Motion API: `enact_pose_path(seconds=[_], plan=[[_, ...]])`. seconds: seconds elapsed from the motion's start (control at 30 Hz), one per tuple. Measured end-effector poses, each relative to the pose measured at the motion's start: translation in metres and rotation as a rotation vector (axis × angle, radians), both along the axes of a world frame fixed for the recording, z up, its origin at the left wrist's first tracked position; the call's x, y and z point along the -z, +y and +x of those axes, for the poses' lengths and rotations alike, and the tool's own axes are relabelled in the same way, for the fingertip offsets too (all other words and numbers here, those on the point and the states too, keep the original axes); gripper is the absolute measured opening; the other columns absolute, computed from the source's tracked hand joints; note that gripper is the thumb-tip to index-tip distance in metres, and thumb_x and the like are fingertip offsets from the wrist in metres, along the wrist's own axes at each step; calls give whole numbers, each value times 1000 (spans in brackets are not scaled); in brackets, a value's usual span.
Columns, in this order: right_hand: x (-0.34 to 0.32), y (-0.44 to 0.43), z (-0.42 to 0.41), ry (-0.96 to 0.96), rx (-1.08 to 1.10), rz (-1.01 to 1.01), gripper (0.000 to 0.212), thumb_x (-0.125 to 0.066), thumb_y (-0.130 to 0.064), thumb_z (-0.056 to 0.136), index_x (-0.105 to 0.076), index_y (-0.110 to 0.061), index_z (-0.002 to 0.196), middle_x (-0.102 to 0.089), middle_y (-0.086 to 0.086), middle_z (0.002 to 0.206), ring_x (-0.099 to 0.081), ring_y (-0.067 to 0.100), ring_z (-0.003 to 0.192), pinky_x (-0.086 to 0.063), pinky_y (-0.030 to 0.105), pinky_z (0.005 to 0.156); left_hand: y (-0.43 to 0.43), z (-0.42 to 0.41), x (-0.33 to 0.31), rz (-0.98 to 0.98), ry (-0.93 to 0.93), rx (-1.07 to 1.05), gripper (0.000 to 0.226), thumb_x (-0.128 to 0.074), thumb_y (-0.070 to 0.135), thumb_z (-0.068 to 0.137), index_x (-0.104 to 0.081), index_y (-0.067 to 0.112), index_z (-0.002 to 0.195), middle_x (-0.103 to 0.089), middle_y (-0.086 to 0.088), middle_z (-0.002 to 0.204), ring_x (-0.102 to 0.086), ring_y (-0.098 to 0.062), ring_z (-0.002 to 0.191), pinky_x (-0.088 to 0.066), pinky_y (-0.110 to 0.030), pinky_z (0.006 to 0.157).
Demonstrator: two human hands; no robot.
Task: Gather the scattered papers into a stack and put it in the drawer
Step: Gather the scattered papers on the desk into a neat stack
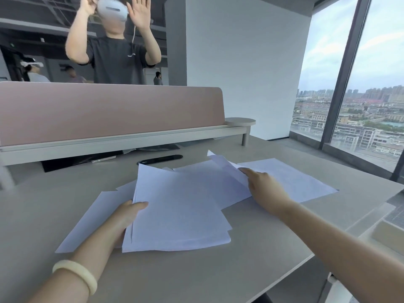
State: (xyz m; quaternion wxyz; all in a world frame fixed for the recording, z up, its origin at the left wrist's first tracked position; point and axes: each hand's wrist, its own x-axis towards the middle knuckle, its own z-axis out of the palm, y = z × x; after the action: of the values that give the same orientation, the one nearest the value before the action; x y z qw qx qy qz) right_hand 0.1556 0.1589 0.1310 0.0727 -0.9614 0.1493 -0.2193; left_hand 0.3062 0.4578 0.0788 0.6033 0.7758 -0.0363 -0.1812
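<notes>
Nearest in, a pale bracelet (pixel 76 274) sits on the left wrist. The left hand (pixel 125 217) grips the left edge of the papers (pixel 181 211), thumb flat on top and fingers tucked underneath, the loose stack lying mid-desk (pixel 196 276) over a stray sheet (pixel 94 219). Further out, the right hand (pixel 265 186) pinches a lifted sheet (pixel 227 166), its edge curling up; the fingers beneath are hidden. Another flat sheet (pixel 295 176) lies just beyond on the right. Behind the pink divider (pixel 109 110), a person (pixel 118 60) in a headset (pixel 112 8) raises both hands.
</notes>
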Motion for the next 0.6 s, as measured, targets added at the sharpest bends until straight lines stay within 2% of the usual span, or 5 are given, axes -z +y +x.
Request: enact_pose_path(seconds=[0.27, 0.37, 0.47, 0.53, 0.6], plan=[[37, 118, 25, 142, -381, -237, 63, -42, 4, 80, -41, -20, 138, -60, 5, 96, -50, 31, 72, -32, 30, 53, 6, -1, -4, -62, 63, -8, 80, -49, 79, 71, -57, 23, 128, -58, 6, 129, -54, -22, 123, -37, -38, 109], [39, 136, 22, 133, -444, -425, 51, -69, -8, 55, -66, -21, 105, -46, -4, 61, -38, 19, 51, -5, 23, 40, 9, -2, -2, -115, 33, 64, 50, -61, 53, 83, -65, 17, 117, -72, -3, 109, -67, -25, 103, -46, -42, 101], [41, 132, 20, 227, -562, -44, 37, -57, -38, 89, -56, -26, 124, -65, -4, 110, -61, 20, 97, -41, 25, 66, 11, -5, -4, -132, 25, 119, 47, -71, 24, 72, -65, 9, 116, -72, -12, 105, -68, -32, 100, -48, -44, 96], [36, 116, 17, 384, -482, 357, 52, -44, -57, 91, -39, -39, 140, -41, -17, 145, -40, 8, 132, -33, 23, 104, 13, -5, -5, -126, 37, 149, 49, -68, 22, 68, -64, 9, 116, -71, -14, 108, -67, -34, 101, -48, -45, 94], [37, 89, 22, 226, -344, 539, 61, -48, -57, 89, -32, -38, 145, -24, -19, 153, -26, 5, 141, -25, 25, 111, 14, -1, -3, -136, 65, 136, 39, -67, 18, 81, -62, 9, 118, -70, -14, 110, -66, -33, 101, -50, -42, 89]])
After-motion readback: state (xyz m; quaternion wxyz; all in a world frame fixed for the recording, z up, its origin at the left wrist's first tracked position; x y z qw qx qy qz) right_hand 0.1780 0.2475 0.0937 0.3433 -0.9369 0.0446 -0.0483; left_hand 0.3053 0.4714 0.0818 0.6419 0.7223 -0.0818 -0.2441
